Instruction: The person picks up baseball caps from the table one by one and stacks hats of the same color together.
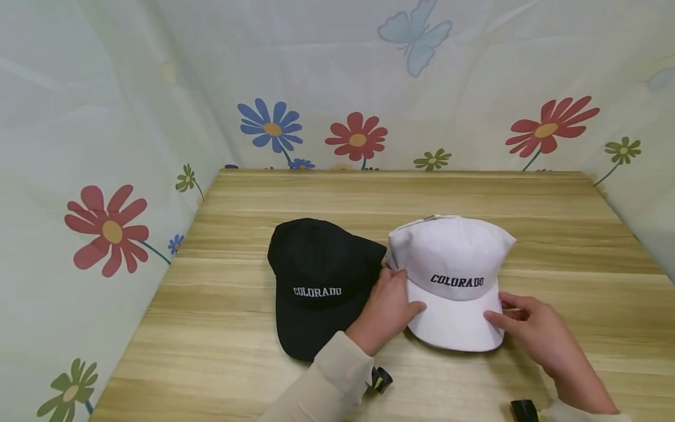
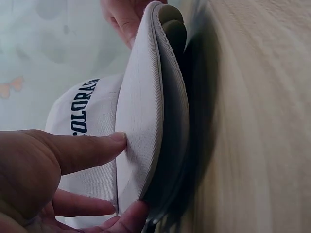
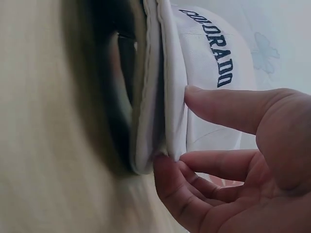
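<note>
A white cap (image 1: 456, 249) with COLORADO in dark letters sits on the wooden table, brim toward me. My left hand (image 1: 386, 300) pinches its brim at the left side, thumb on top and fingers at the edge. At the right side, my right hand (image 1: 540, 331) pinches the same brim between thumb and fingers. Both wrist views show a second pale brim layer (image 2: 177, 97) just beneath the upper one (image 2: 138, 107). A black cap (image 1: 316, 258) with white COLORADO lettering lies left of the white one, partly behind my left hand.
The wooden table (image 1: 221, 328) reaches back to a pale cloth (image 1: 337, 64) printed with flowers and a butterfly, which also hangs along the left and right. Black wrist straps (image 1: 382, 380) show at both sleeves.
</note>
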The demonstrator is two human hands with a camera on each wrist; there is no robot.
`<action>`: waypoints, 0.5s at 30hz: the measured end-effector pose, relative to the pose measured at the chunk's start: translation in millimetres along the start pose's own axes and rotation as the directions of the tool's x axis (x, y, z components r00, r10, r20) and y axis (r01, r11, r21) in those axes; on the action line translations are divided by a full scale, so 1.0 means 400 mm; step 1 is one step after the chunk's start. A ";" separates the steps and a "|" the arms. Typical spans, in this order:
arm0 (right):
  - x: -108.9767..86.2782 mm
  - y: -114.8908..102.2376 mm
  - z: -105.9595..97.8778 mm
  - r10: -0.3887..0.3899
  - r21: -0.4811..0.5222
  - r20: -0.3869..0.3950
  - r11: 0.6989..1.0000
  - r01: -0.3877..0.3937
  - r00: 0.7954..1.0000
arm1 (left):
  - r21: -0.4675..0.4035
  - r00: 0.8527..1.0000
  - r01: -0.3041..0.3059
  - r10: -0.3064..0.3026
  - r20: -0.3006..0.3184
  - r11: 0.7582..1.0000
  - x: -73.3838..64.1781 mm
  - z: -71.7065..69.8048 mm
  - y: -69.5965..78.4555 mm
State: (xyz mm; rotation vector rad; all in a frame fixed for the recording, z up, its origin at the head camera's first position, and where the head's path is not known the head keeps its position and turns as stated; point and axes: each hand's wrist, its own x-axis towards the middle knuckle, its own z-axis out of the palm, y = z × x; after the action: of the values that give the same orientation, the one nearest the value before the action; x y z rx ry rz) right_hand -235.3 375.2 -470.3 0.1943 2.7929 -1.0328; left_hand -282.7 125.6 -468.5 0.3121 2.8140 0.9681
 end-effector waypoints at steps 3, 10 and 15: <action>-0.006 0.001 0.009 -0.010 -0.007 -0.013 1.000 0.010 1.000 | -0.002 1.000 -0.001 0.001 0.021 1.000 -0.001 0.004 -0.008; -0.019 0.001 0.019 0.023 -0.039 -0.024 0.999 -0.024 0.999 | 0.028 0.999 0.012 -0.014 0.043 1.000 -0.004 0.012 -0.011; -0.031 0.000 0.026 0.058 -0.035 -0.016 0.998 -0.058 0.998 | 0.057 0.997 0.019 -0.023 0.070 0.998 -0.008 0.016 -0.012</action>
State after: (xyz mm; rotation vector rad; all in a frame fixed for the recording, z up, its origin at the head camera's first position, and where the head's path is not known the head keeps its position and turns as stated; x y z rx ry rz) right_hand -222.1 367.6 -475.6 0.2783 2.7987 -0.9725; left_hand -279.2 125.0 -476.3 0.3171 2.7783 0.8569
